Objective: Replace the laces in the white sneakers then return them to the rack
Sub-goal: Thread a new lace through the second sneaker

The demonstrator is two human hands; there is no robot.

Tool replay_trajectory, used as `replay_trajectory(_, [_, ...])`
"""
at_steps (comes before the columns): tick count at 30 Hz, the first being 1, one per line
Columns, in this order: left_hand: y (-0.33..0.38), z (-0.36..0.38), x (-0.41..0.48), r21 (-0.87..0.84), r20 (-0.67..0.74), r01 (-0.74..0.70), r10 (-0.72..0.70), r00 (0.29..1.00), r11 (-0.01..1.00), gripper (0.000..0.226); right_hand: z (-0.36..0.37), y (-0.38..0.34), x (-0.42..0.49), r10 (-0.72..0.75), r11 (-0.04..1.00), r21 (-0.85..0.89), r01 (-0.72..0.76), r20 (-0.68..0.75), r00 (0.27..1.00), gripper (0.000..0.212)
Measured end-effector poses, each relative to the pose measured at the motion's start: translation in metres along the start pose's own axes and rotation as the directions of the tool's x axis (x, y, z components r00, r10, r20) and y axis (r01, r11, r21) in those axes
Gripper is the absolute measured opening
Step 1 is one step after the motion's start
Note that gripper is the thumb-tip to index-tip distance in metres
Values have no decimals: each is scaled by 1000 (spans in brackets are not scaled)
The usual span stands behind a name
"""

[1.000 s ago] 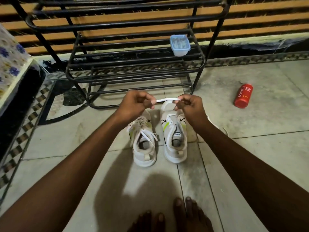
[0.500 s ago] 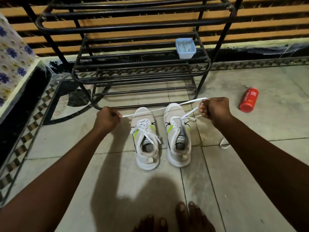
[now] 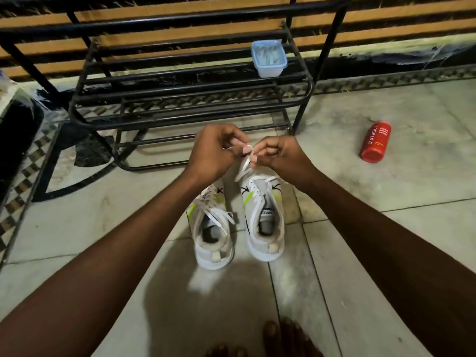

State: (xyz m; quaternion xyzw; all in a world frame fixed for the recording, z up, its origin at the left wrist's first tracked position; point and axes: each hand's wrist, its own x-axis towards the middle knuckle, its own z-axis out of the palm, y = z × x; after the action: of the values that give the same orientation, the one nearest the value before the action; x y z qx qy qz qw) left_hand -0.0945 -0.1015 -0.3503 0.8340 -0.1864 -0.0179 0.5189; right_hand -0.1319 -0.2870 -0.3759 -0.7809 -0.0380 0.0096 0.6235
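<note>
Two white sneakers with green accents stand side by side on the tiled floor, heels toward me. The left sneaker (image 3: pixel 212 235) is laced. The right sneaker (image 3: pixel 265 220) has a white lace (image 3: pixel 243 168) running up from its front eyelets. My left hand (image 3: pixel 215 150) and my right hand (image 3: pixel 279 152) are close together above the toes of the shoes, both pinching that lace between fingertips. The black metal shoe rack (image 3: pixel 180 99) stands just beyond the hands.
A small clear plastic box (image 3: pixel 269 57) sits on the rack's shelf at the right. A red bottle (image 3: pixel 375 141) lies on the floor to the right. My bare toes (image 3: pixel 280 336) show at the bottom edge. A dark cabinet (image 3: pixel 15 130) stands at the left.
Half a second ago my hands were wide apart with the lace stretched between them. They have come together above the right sneaker's toe, and the lace now hangs short between my fingers.
</note>
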Motion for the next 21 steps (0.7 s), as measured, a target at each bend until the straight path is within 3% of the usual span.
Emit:
replay_trajectory(5, [-19, -3, 0, -58, -17, 88, -89, 996, 994, 7, -19, 14, -3, 37, 999, 24, -35, -62, 997, 13])
replay_trajectory(8, [-21, -3, -5, -113, 48, 63, -58, 997, 992, 10, -13, 14, -3, 59, 998, -30, -58, 44, 997, 43])
replay_trajectory(10, [-18, -1, -7, -143, 74, 52, -42, 996, 988, 12, -4, 13, -3, 91, 995, 24, -94, 119, 989, 53])
replay_trajectory(15, [-14, -2, -5, -105, 13, 56, -55, 998, 993, 8, 5, 9, -1, 110, 978, 177, -112, 22, 994, 23])
replay_trajectory(18, [-19, -6, -5, -31, -2, 83, -83, 997, 996, 3, -7, 9, -1, 42, 995, 88, -35, -74, 996, 12])
replay_trajectory(21, [-22, -4, -4, 51, -3, 84, -84, 996, 995, 11, -21, 8, 1, -29, 994, -109, 12, -151, 988, 6])
